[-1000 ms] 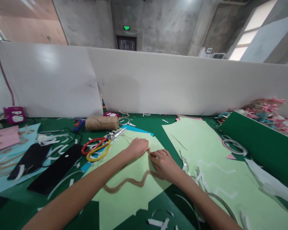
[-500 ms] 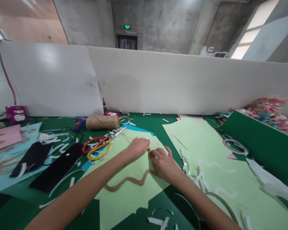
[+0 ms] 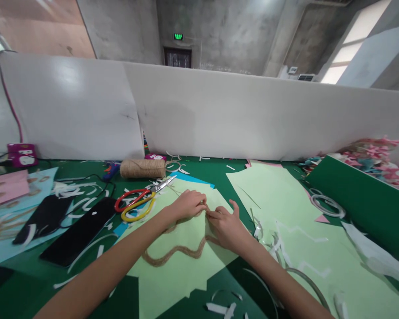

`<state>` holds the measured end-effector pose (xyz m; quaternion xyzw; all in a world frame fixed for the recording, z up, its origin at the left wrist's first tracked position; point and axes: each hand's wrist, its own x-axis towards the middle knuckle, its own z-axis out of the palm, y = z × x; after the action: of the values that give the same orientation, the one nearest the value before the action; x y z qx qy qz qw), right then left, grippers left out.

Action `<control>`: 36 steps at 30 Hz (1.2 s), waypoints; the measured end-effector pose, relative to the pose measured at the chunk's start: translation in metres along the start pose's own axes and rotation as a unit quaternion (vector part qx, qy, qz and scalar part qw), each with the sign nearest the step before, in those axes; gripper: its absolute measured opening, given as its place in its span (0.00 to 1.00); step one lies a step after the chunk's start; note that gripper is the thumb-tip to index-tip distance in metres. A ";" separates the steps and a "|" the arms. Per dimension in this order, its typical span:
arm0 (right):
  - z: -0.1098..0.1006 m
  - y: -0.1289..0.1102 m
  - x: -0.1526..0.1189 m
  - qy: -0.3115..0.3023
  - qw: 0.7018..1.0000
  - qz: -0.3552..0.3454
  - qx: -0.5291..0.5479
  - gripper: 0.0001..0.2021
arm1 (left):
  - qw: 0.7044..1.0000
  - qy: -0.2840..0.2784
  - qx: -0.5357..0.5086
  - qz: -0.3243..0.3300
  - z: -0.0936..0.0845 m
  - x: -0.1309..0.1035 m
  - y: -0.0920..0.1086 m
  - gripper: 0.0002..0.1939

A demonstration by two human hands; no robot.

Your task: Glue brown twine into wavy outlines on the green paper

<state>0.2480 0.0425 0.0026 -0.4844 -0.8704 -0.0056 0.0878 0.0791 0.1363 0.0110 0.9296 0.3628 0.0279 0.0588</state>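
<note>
Brown jute twine runs in a wavy line across a light green sheet of paper. Near the upper part of that sheet, my left hand has its fingers closed on the twine. My right hand faces it just to the right, with thumb and index finger pinching the same twine and another finger raised. A short stretch of twine shows between the fingertips. Scissors with one red and one yellow handle lie open to the left of my left hand, behind them a spool of twine.
More green paper with white zigzag strips lies to the right. A green box of pink and teal pieces stands at far right. Two black phone-like slabs, paper scraps and a glue gun are on the left. A white partition closes off the back.
My hands have shifted slightly along the twine, and more of it shows between the fingertips. A bit of twine now shows by my left wrist. The scissors and spool stay put.
</note>
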 end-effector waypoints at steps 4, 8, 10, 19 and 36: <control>-0.012 -0.001 0.015 -0.048 0.998 -0.017 -0.020 0.05 | 0.998 -0.028 -0.017 -0.045 -0.001 0.006 0.001 0.06; -0.021 0.002 0.031 -0.071 0.996 -0.031 -0.031 0.15 | 0.995 -0.060 -0.024 -0.072 0.000 0.013 0.000 0.07; -0.018 0.005 0.034 -0.064 0.997 -0.025 -0.018 0.18 | 0.994 -0.062 -0.018 -0.090 0.000 0.013 0.000 0.08; 0.001 0.020 0.031 0.008 0.992 0.035 0.117 0.16 | 0.991 -0.015 0.003 -0.137 -0.006 0.000 0.024 0.09; 0.025 0.033 0.030 0.154 0.987 -0.036 0.017 0.16 | 0.994 0.008 -0.059 -0.088 -0.004 -0.004 -0.004 0.09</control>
<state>0.2566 0.0874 -0.0192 -0.4441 -0.8636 -0.0682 0.2288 0.0732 0.1374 0.0142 0.8889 0.4411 0.0509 0.1127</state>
